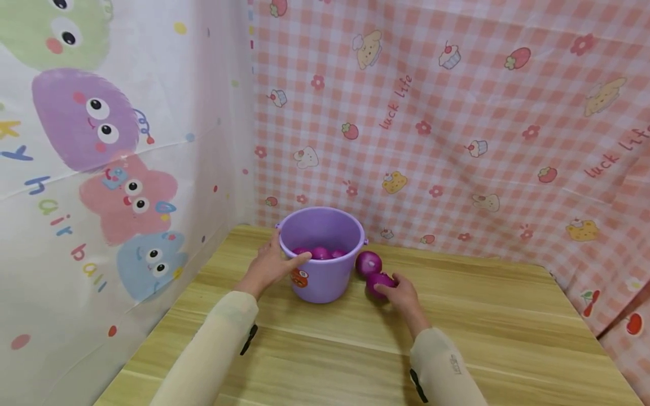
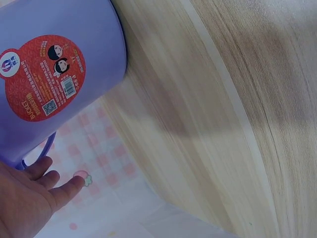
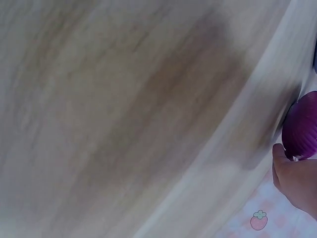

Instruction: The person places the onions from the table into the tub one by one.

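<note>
A purple bucket (image 1: pixel 322 282) stands on the table with several red onions (image 1: pixel 320 253) inside. My left hand (image 1: pixel 269 260) rests against its left side at the rim. The thumb reaches across the front of the rim, while the fingers (image 2: pixel 69 192) lie fairly straight beside the bucket's handle (image 2: pixel 47 148). Right of the bucket, my right hand (image 1: pixel 404 294) holds a red onion (image 1: pixel 378 285) between thumb and fingers. Another red onion (image 1: pixel 368 263) sits just behind it, close to the bucket. The right wrist view catches the held onion (image 3: pixel 302 126) at its right edge.
The wooden table (image 1: pixel 487 327) extends to both sides and toward me. A pink checked curtain (image 1: pixel 457 169) hangs along its back edge, and a white cartoon-print curtain (image 1: pixel 193 169) borders the left. A red label (image 2: pixel 44 77) is stuck on the bucket's side.
</note>
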Demonstrator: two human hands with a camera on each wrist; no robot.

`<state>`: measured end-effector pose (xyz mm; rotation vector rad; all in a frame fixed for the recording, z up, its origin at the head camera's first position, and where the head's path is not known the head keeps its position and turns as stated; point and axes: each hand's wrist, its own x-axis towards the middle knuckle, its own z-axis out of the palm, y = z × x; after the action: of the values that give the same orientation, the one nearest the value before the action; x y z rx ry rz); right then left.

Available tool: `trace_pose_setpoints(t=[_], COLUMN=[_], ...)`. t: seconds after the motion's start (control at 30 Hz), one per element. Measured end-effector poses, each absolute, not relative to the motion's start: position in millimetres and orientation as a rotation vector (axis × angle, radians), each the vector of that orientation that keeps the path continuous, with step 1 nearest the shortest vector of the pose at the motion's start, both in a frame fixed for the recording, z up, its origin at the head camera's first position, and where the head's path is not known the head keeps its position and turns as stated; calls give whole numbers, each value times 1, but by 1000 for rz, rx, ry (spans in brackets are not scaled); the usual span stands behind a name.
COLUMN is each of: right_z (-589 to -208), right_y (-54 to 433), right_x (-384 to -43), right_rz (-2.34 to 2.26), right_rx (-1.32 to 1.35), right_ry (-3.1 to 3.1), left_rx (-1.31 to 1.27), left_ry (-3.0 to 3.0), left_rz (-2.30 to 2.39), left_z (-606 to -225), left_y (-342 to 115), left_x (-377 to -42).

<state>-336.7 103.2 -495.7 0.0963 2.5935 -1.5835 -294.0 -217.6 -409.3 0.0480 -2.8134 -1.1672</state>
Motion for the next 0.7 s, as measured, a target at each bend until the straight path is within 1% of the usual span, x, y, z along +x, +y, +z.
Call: trace_pose_setpoints(t=[0.33, 0.7], right_z=[-502, -496], right_y=[103, 110], right_x=[-334, -327], right_rz=[-1598, -1601], right_rx=[125, 113], right_ry=[2595, 2624], left_rx=[51, 47], left_ry=[-2825, -2821], left_rz=[-1140, -1148], left_z=[-408, -409], left_y=[-217, -218], left_x=[-293, -293])
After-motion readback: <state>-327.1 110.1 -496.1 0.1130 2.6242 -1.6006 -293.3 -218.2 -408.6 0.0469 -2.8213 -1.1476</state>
